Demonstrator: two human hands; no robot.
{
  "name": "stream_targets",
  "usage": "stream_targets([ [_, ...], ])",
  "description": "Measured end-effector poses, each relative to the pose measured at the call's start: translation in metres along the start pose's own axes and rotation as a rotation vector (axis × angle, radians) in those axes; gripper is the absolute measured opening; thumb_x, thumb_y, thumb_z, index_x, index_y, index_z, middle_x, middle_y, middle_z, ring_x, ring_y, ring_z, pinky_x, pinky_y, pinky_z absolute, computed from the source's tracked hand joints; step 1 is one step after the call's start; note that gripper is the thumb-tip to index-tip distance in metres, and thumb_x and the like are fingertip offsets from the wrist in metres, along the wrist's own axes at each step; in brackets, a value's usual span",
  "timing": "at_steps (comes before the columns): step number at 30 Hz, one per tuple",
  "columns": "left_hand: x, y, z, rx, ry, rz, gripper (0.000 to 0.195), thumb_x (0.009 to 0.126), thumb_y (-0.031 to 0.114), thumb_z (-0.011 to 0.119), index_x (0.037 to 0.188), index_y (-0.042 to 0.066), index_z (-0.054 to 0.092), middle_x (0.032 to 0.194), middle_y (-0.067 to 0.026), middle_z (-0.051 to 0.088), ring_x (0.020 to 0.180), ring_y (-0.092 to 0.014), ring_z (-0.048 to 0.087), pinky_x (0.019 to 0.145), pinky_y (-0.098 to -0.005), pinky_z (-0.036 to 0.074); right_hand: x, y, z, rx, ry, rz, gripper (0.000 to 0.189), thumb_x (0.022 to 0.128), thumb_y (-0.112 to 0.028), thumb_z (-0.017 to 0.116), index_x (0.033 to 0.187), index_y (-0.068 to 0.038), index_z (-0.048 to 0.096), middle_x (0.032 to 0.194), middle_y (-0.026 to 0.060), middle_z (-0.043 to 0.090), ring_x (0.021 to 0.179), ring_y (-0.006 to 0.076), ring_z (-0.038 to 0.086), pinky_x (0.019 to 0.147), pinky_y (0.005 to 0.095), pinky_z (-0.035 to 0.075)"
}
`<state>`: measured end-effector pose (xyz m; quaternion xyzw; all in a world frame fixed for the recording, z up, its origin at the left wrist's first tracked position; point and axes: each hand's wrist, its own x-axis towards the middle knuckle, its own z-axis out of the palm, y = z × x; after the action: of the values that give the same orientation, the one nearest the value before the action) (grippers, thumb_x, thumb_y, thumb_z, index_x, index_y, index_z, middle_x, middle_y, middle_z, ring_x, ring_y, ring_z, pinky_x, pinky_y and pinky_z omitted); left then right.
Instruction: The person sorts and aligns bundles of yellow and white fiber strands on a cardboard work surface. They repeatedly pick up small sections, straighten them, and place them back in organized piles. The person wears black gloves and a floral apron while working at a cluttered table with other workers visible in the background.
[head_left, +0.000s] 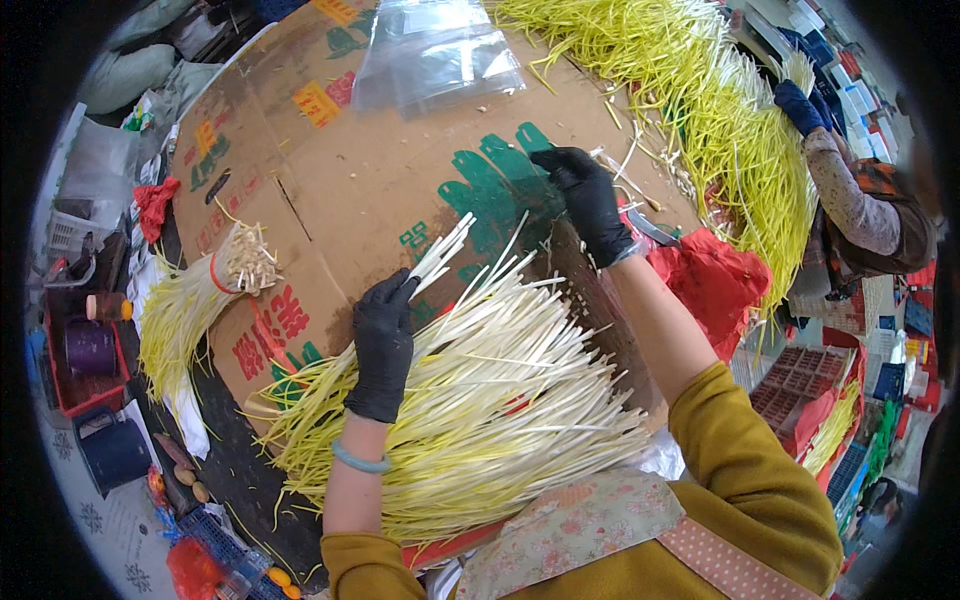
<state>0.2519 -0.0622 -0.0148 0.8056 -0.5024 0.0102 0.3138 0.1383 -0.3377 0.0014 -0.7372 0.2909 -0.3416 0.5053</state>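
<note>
My left hand (381, 341), in a black glove, grips a small bunch of pale chive stems (444, 255) whose white ends point up and right. Under it spreads a large loose pile of yellow chives (480, 405), white ends to the right and yellow leaves to the left. My right hand (585, 199), also gloved in black, hovers over the cardboard (420, 165) with its fingers bent. Whether anything lies between those fingers cannot be made out. A curved metal blade (651, 229) lies just right of the right wrist, partly covered by red plastic (709, 281).
A tied chive bundle (210, 285) rests at the left edge. Clear plastic bags (439, 56) lie at the far side. More yellow chives (697, 112) are heaped at the upper right, where another person's blue-gloved hand (799, 106) holds some. A red crate (82, 352) stands left.
</note>
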Motion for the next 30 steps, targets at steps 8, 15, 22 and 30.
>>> stream_targets([
  [8,-0.015,0.043,-0.011,-0.112,-0.159,0.024,0.036,0.075,0.005,0.068,0.11,0.009,0.064,0.104,-0.012,0.061,0.099,-0.031,0.056,0.088,-0.0405,0.042,-0.034,0.01,-0.013,-0.608,-0.491,-0.296,0.016,0.067,-0.004,0.067,0.083,-0.006,0.069,0.084,0.0149,0.063,0.082,0.0336,0.059,0.071,0.0389,0.048],
  [15,-0.034,0.05,0.0,-0.158,-0.069,-0.033,0.025,0.075,-0.002,0.065,0.099,0.007,0.066,0.101,-0.0117,0.063,0.096,-0.031,0.058,0.085,-0.0392,0.045,-0.082,-0.015,-0.049,-0.447,-0.201,-0.323,0.028,0.07,-0.005,0.068,0.098,-0.007,0.067,0.096,0.0147,0.065,0.093,0.032,0.059,0.079,0.0384,0.047],
  [22,-0.034,0.061,-0.01,-0.108,0.006,0.017,0.036,0.075,0.003,0.068,0.11,0.009,0.063,0.11,-0.0118,0.061,0.1,-0.03,0.055,0.088,-0.0413,0.041,-0.083,0.006,-0.011,-0.482,-0.614,-0.32,0.015,0.076,-0.018,0.064,0.084,-0.006,0.068,0.091,0.0157,0.063,0.084,0.0354,0.06,0.073,0.0443,0.048],
  [30,0.008,0.041,0.024,-0.112,-0.099,0.019,0.027,0.08,0.011,0.064,0.106,0.009,0.065,0.091,-0.0132,0.064,0.085,-0.03,0.059,0.077,-0.0407,0.044,-0.065,0.005,0.01,-0.343,-0.602,-0.218,0.014,0.079,-0.007,0.059,0.092,-0.002,0.059,0.09,0.0195,0.057,0.083,0.0382,0.057,0.074,0.0416,0.048],
])
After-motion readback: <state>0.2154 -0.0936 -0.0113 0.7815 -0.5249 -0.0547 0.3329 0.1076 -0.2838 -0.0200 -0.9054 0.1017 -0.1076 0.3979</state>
